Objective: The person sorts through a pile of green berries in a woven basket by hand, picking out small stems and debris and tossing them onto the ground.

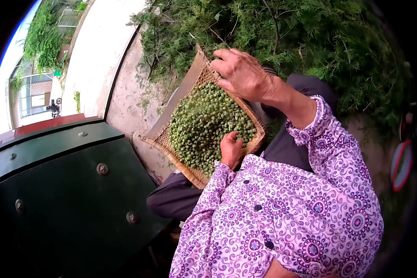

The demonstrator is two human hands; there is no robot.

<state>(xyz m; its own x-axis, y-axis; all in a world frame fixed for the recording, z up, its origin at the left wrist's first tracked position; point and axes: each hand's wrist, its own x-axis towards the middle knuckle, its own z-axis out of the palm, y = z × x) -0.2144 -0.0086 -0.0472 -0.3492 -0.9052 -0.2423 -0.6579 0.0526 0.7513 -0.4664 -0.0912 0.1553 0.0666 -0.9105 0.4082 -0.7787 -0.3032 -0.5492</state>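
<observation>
A woven winnowing basket (200, 175), with a flat strip along its far left side, rests tilted by my lap. It holds a heap of small roundish green seed cones (204, 111). My left hand (230, 147) is low over the heap at its near side, fingers curled together; what they hold is too small to make out. Above the upper right rim reaches my right hand (245, 76), back of the hand upward. Its fingers are bent but apart, with nothing visible between them, and the fingertips overlap the rim in this view.
Cut green conifer branches (292, 32) are piled beyond the basket and to the right. A dark green metal panel with studs (74, 185) stands at left, close to my knee. Concrete ground (134, 92) runs between them. A red-rimmed round object (401, 166) lies far right.
</observation>
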